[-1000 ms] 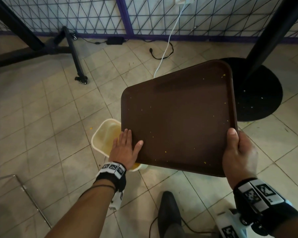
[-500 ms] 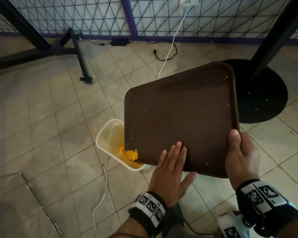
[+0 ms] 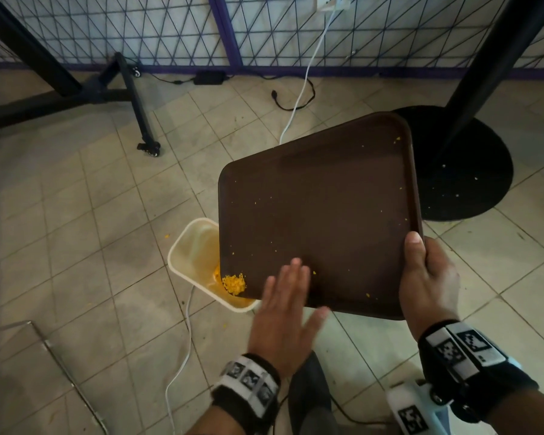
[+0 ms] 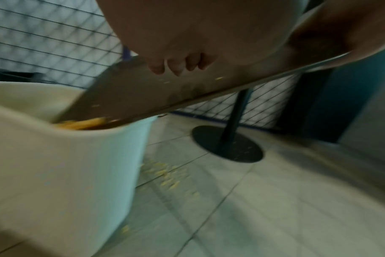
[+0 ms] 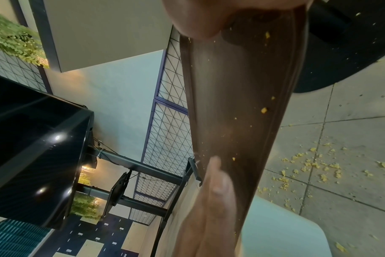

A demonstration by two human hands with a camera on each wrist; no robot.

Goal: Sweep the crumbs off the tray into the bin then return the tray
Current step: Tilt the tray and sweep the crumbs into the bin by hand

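Our right hand (image 3: 427,277) gripped the brown tray (image 3: 321,208), tilted over the bin (image 3: 182,255); our left hand (image 3: 283,318) lay flat, fingers straight, beside the crumbs (image 3: 234,283).

A white cable (image 3: 299,98) runs across the tiled floor (image 3: 60,215) beside a black round table base (image 3: 465,171).

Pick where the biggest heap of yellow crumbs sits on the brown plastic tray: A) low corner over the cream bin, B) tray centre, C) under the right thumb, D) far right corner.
A: the yellow crumb heap sits in the brown plastic tray's lowest corner, over the cream bin.
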